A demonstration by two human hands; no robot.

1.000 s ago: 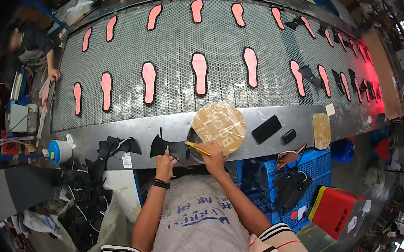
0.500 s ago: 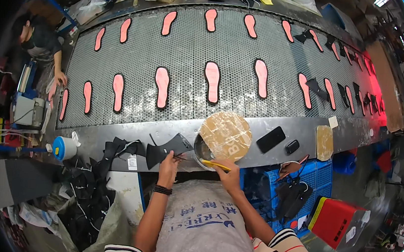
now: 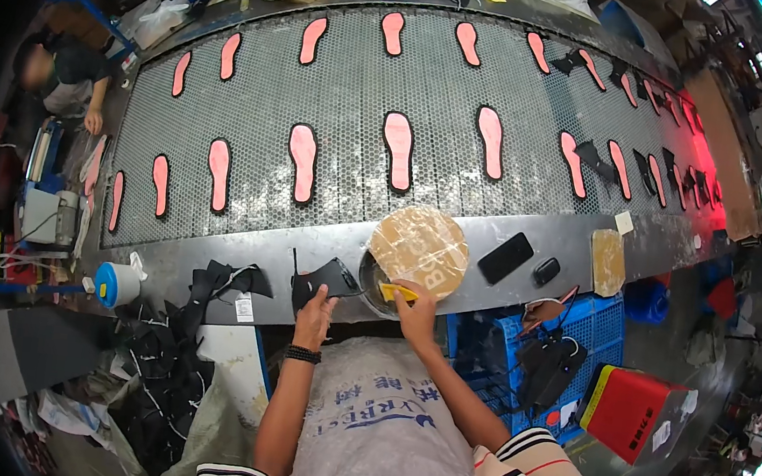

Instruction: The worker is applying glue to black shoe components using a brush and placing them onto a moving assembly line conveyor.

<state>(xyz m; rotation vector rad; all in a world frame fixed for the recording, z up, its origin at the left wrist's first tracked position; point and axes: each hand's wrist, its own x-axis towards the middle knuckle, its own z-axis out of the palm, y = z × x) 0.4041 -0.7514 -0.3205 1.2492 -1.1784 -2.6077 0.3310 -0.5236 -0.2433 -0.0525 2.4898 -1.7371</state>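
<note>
My left hand [image 3: 314, 317] is closed on the lower edge of a black shoe-upper piece [image 3: 325, 279], which lies at the near edge of the metal ledge. Just right of it stands a round pot [image 3: 370, 279], partly covered by a tape-wrapped cardboard disc [image 3: 421, 252]. My right hand [image 3: 417, 317] grips a yellow brush-like tool [image 3: 398, 292] at the pot's near rim; the tool's working end is hard to make out. Beyond the ledge, pink insole-shaped pieces with black edges [image 3: 397, 151] lie in two rows on a mesh conveyor [image 3: 265, 98].
A phone [image 3: 506, 258], a small black case [image 3: 545, 271] and a tan pad [image 3: 608, 262] lie to the right. Left are a blue-lidded white tub [image 3: 118, 281] and more black pieces [image 3: 225, 282]. Blue crates [image 3: 609, 339] stand below. Co-workers are at the left and far side.
My right hand has moved slightly left and up, and the yellow tool has turned at the pot's rim. The black piece has shifted right in my left hand. The left co-worker's arm has drawn back.
</note>
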